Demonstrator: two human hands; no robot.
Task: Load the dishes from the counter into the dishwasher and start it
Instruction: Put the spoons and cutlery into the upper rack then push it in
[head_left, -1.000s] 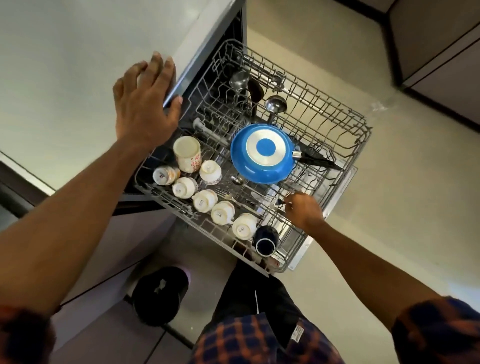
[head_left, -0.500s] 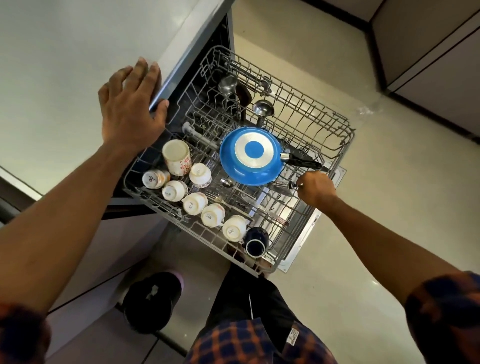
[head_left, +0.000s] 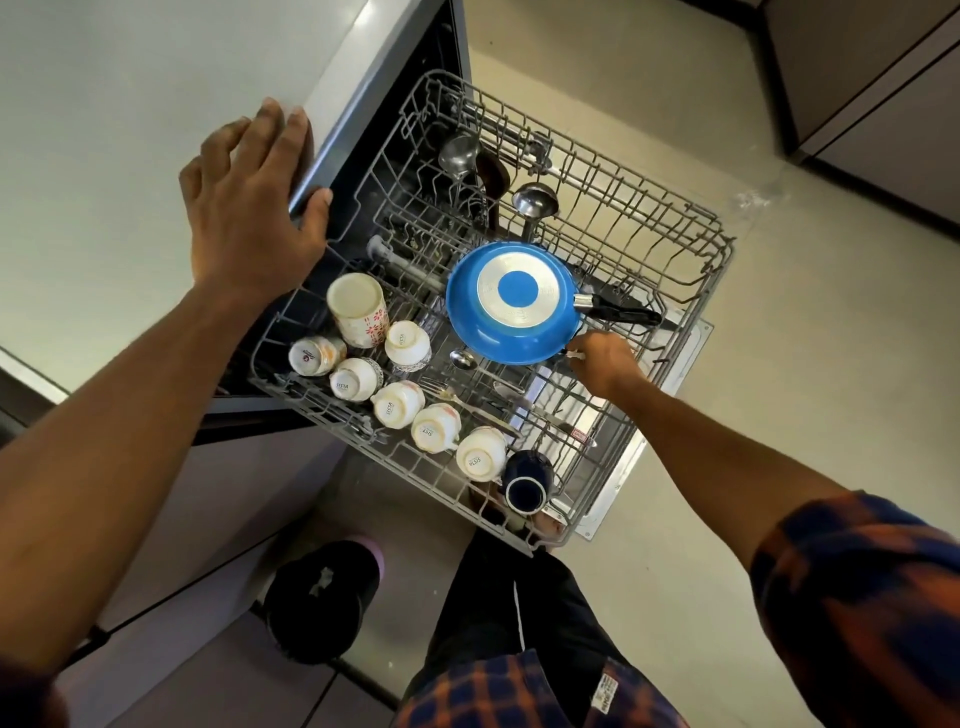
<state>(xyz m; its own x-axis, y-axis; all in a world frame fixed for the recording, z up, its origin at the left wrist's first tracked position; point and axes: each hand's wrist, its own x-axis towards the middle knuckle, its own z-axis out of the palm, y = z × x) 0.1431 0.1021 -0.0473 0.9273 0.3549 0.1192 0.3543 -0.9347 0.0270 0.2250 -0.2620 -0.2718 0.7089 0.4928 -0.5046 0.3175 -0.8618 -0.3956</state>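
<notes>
The dishwasher's grey wire rack (head_left: 723, 260) is pulled out over the floor. An upside-down blue frying pan (head_left: 511, 304) lies in its middle, black handle pointing right. Several white cups (head_left: 397, 404), a tall floral mug (head_left: 358, 309) and a dark blue mug (head_left: 525, 480) line the rack's near side. Two steel ladles (head_left: 534, 202) stand at the back, and a spoon (head_left: 462, 358) lies among loose cutlery. My left hand (head_left: 249, 208) rests flat on the counter edge, thumb over it. My right hand (head_left: 605, 364) is inside the rack by the pan's rim, fingers curled on a small shiny utensil, mostly hidden.
The pale counter (head_left: 104, 156) fills the left. The open dishwasher door (head_left: 652, 410) lies under the rack. A dark slipper (head_left: 322, 597) and my leg are directly below. Beige floor spreads to the right, with cabinets (head_left: 883, 104) at the top right.
My right hand moved from the rack's near side up toward the pan handle, and now sits at the pan's lower right rim. My left hand stays on the counter edge.
</notes>
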